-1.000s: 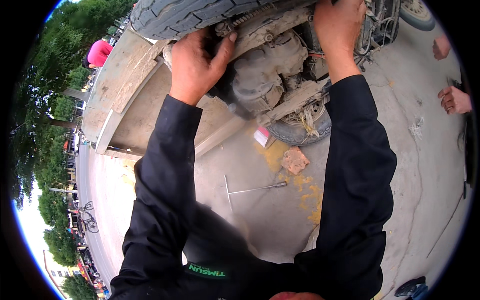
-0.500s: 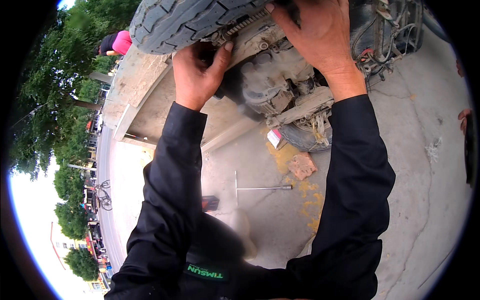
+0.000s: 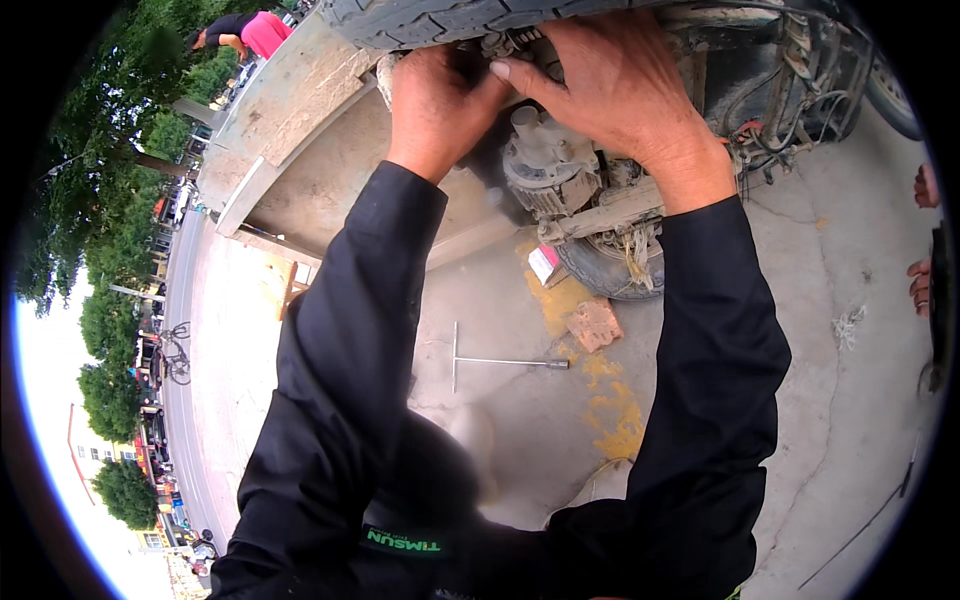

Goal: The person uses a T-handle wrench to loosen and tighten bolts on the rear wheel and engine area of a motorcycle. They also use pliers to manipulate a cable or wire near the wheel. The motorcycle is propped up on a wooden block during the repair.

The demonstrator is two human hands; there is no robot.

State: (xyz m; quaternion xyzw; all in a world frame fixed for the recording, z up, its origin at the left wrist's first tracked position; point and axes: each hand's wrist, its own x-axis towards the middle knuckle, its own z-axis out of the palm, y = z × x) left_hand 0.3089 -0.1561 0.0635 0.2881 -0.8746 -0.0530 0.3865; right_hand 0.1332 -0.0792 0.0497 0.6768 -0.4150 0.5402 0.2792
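A grey treaded tyre [image 3: 440,22] spans the top of the view, tilted above a dusty vehicle underside. My left hand [image 3: 440,110] is closed just below the tyre, its fingers curled around something I cannot make out. Beside it my right hand [image 3: 620,90] reaches in, thumb pointing left and fingers bent out of sight behind the part. Between the two hands shows a small metal fitting [image 3: 508,42] with threads or coils. Below my hands is a dirty metal housing [image 3: 550,170], fixed beside a muddy bar [image 3: 610,215].
A T-handle socket wrench [image 3: 510,362] lies on the concrete. Nearby are a broken brick [image 3: 595,325], a small red-and-white box [image 3: 544,264] and a lower wheel [image 3: 612,280]. Loose wires [image 3: 790,125] hang at right. Another person's hand [image 3: 919,287] shows at the right edge.
Both hands have come closer together; my left hand moved right and up, and my right hand now covers the spring-wound rod. The tyre and vehicle sit higher and farther right in view.
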